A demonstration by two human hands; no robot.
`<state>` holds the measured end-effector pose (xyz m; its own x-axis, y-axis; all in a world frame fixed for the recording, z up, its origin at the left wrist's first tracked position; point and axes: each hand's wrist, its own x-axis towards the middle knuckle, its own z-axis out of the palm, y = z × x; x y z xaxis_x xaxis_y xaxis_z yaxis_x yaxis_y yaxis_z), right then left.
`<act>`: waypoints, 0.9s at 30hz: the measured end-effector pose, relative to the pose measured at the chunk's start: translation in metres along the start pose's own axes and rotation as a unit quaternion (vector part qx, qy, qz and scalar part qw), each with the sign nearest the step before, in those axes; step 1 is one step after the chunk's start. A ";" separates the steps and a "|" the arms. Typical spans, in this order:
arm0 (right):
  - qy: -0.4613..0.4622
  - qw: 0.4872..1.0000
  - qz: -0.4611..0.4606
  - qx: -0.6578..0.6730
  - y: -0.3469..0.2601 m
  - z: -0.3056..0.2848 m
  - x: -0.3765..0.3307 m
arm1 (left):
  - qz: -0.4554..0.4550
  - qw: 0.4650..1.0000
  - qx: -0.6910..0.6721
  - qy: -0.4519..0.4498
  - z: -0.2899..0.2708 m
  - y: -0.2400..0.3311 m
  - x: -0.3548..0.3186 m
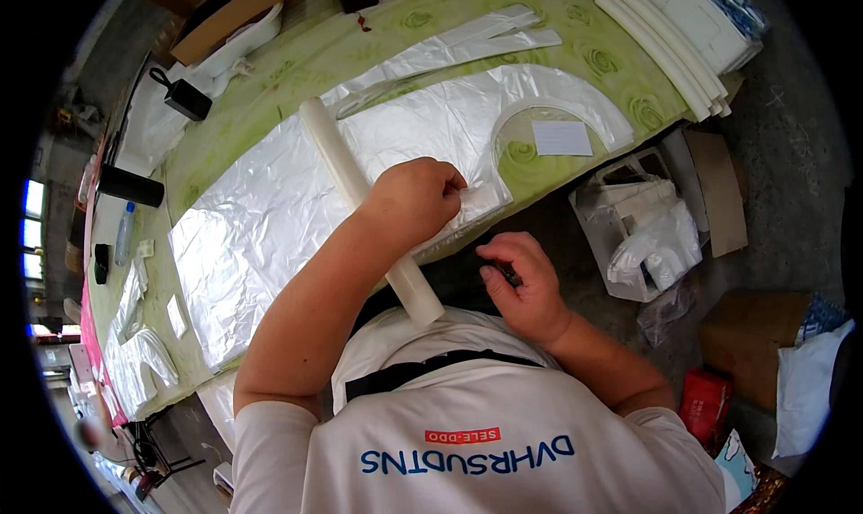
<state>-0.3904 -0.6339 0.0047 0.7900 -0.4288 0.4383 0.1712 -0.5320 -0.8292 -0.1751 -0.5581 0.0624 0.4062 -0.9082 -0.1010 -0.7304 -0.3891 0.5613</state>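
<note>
Silver foil sheet (270, 217) partly cut, both hands at its near edge.

Left hand (415, 199), in the middle of the frame, is curled into a loose fist, pinching a small white piece at the sheet's edge; right hand (526, 285), just below and to the right, is closed around a small dark tool I can't make out. A white roll (360, 199) lies across the sheet, on the green-patterned surface (575, 46). To my eye the work is underway: a curved cut-out already shows near the white card (562, 138), and cut strips (467, 42) lie at upper centre, but most of the sheet toward the left looks uncut.
</note>
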 end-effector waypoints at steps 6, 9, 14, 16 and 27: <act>0.014 0.989 -0.113 -0.095 0.000 -0.011 0.025 | -0.028 1.000 -0.008 0.005 -0.005 0.002 -0.002; -0.008 0.979 -0.154 -0.131 -0.004 -0.011 0.043 | -0.016 1.000 -0.010 0.019 -0.006 0.001 -0.003; -0.046 0.963 -0.121 -0.237 0.015 -0.005 0.060 | -0.035 0.999 -0.032 0.014 -0.005 -0.001 0.000; -0.043 0.965 -0.080 -0.244 0.023 -0.009 0.054 | -0.032 0.999 -0.016 0.008 -0.007 0.000 0.001; -0.009 0.969 -0.122 -0.216 0.013 -0.011 0.053 | -0.046 0.999 -0.021 -0.008 -0.002 0.007 0.008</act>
<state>-0.3529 -0.6713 0.0209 0.7672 -0.2411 0.5944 0.0948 -0.8739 -0.4767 -0.1756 -0.5678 0.0670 0.4611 -0.8715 -0.1669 -0.6670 -0.4645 0.5825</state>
